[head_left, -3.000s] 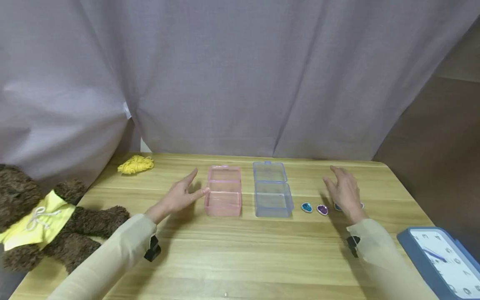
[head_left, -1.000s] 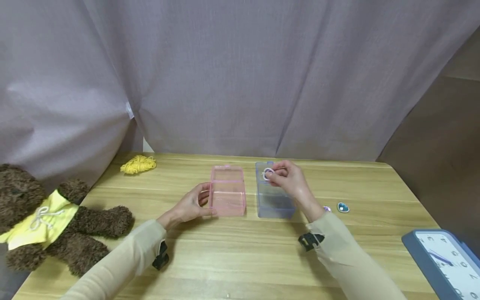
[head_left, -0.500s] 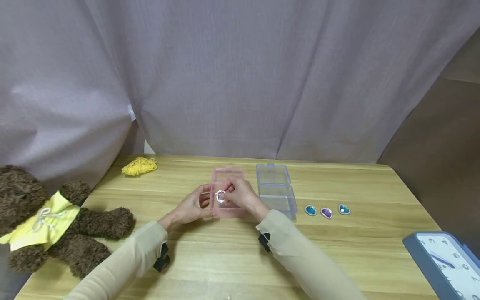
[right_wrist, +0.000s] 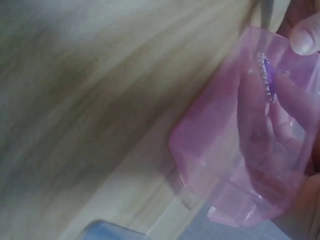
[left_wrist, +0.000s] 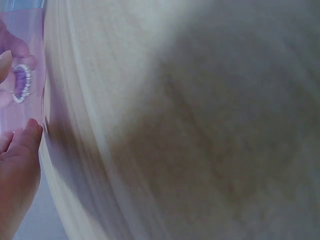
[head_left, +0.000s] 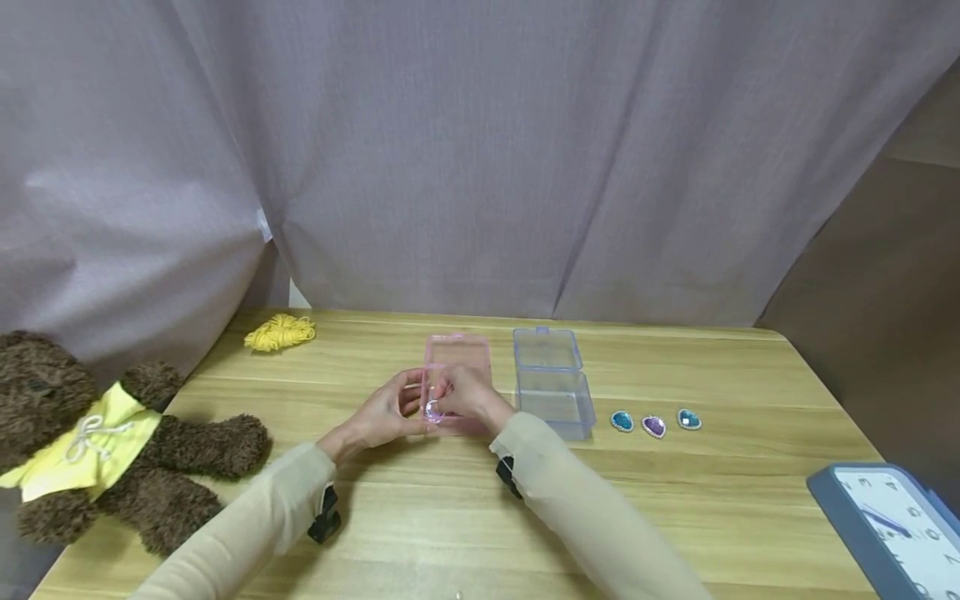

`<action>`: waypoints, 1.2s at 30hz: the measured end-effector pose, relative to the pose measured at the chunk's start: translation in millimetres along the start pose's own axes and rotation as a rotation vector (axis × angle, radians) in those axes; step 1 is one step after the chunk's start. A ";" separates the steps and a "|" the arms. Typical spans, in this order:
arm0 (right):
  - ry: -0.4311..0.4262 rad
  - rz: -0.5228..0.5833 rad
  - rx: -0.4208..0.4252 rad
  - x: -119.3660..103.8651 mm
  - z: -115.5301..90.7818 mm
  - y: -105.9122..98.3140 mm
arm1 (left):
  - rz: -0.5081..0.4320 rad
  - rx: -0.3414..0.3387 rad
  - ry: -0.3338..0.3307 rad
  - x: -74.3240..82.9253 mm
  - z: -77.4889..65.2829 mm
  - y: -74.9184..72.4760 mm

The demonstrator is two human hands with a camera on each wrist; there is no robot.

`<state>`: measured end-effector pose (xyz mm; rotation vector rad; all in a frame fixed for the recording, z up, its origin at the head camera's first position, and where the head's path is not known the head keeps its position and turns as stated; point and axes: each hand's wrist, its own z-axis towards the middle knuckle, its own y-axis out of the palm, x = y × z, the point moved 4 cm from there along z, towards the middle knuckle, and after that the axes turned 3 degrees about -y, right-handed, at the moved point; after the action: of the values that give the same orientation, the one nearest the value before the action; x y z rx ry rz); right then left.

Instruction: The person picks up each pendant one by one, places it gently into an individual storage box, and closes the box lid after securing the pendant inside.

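Observation:
My left hand point(head_left: 381, 415) grips the left side of an open pink transparent plastic box point(head_left: 459, 348), thumb at its near corner. With my right hand point(head_left: 471, 393) I pinch a purple gem point(head_left: 432, 411) with a silver beaded rim, low inside the box. The left wrist view shows the gem point(left_wrist: 22, 82) through the pink wall, and the right wrist view shows it edge-on. To the right stands an open clear bluish box point(head_left: 555, 404). Beyond it lie a teal gem point(head_left: 622, 421), a purple gem point(head_left: 654, 427) and another teal gem point(head_left: 688, 419) in a row.
A brown plush toy point(head_left: 206, 446) in a yellow top lies at the left. Yellow cord point(head_left: 280, 332) is bundled at the back left. A blue-framed clock point(head_left: 885, 508) sits at the right edge. Grey curtain point(head_left: 480, 167) hangs behind the wooden table point(head_left: 420, 525).
My right hand has picked up a purple gem from the right of the row and carried it left over the bluish box, down into the pink box. My left hand has taken hold of the pink box.

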<state>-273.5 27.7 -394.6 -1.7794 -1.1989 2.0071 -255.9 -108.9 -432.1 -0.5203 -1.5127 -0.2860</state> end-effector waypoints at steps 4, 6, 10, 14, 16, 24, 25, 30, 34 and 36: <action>0.015 -0.033 -0.008 1.4 0.6 3.0 | 0.017 0.002 -0.004 -0.1 0.2 0.4; 0.020 -0.055 -0.005 1.0 0.4 3.3 | 0.024 0.004 -0.004 0.2 0.3 0.5; 0.027 -0.127 -0.013 -0.7 -0.7 3.0 | 0.020 0.007 -0.003 0.8 0.5 0.7; 0.056 -0.148 -0.036 0.8 0.2 4.4 | 0.014 0.006 -0.002 1.2 1.0 1.0; 0.077 -0.153 -0.043 1.5 0.5 5.1 | 0.016 0.005 -0.001 1.4 0.7 1.0; 0.109 -0.193 -0.042 1.1 -0.8 5.1 | 0.011 0.004 -0.005 1.3 0.6 0.8; 0.109 -0.194 -0.039 1.3 -0.8 5.0 | 0.012 0.006 -0.007 1.1 0.5 0.8; 0.106 -0.161 -0.021 1.4 -1.5 5.5 | 0.020 0.008 -0.003 -0.3 0.5 0.2; 0.057 -0.139 0.023 -0.2 -2.5 4.5 | 0.008 0.002 -0.002 -0.9 0.0 0.1; 0.031 -0.108 0.052 -2.4 -3.5 1.6 | -0.001 0.002 -0.002 -0.6 -0.4 0.3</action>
<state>-269.1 26.6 -393.8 -1.6789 -1.1955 1.9254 -255.5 -109.0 -432.7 -0.5190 -1.5154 -0.2848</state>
